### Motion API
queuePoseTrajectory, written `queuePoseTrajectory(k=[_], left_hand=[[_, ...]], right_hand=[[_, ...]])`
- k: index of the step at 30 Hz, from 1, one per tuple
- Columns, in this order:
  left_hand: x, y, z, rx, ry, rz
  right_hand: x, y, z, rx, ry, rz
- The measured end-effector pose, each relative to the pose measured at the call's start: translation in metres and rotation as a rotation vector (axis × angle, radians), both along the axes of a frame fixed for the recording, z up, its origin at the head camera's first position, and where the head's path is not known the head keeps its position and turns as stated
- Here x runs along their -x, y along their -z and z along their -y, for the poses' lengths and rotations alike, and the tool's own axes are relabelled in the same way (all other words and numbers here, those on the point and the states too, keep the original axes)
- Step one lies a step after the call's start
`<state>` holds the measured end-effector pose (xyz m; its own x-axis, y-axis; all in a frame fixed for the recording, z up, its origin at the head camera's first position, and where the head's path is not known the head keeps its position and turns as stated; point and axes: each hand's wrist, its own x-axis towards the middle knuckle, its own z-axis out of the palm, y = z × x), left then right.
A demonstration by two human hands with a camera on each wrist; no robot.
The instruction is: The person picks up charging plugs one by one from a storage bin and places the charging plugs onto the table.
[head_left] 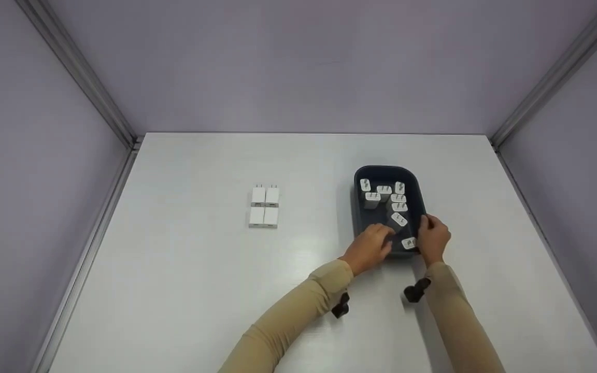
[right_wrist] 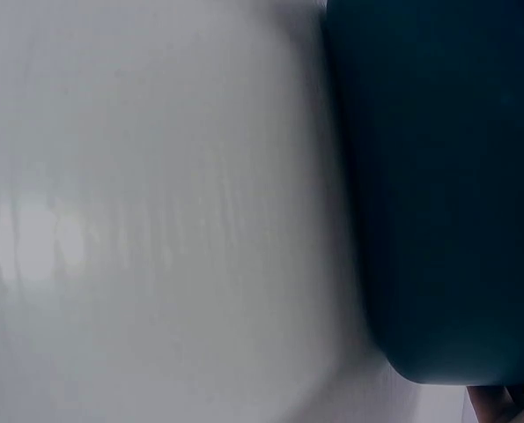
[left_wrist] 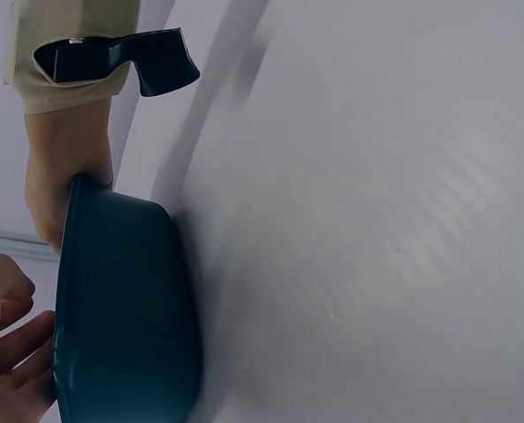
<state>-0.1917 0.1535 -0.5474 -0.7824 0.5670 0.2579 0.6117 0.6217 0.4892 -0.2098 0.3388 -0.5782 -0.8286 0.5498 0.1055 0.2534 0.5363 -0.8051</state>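
Note:
A dark blue-green plastic bin stands on the right part of the table, holding several white plug adapters, most with their prongs up. My left hand reaches over the bin's near left side, fingertips close to a tilted adapter. In the left wrist view, the left hand's thumb and fingers are apart at the rim, with nothing visible between them. My right hand grips the bin's right rim near the close corner. The bin's outer wall fills much of the right wrist view.
Left of the bin, several white adapters sit on the white table in two rows of two. Grey panels enclose the table at the back and sides. Black wrist mounts stick out from both sleeves.

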Motion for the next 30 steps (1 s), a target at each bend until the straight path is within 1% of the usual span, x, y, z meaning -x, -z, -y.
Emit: queuePoseTrajectory(k=[4,9,13,18,26,30], left_hand=[[0.001,0.0,-0.005,0.045,0.014,0.065],[0.002,-0.001,-0.013,0.068,0.026,0.124],[0.002,-0.002,-0.02,0.079,0.032,0.189],[0.004,-0.003,-0.028,0.069,0.006,0.275],[0.008,-0.001,-0.037,0.057,-0.068,0.33],[0.009,-0.003,-0.04,0.067,-0.079,0.339]], right_hand=[[0.0,0.0,0.0,0.01,-0.003,0.021],[0.0,-0.001,0.0,0.02,0.002,0.028],[-0.001,-0.001,0.0,0.025,0.006,0.037],[-0.001,-0.001,0.0,0.032,0.008,0.03],[0.001,0.001,0.0,0.019,0.008,-0.001],[0.001,0.001,0.0,-0.009,0.008,-0.018]])
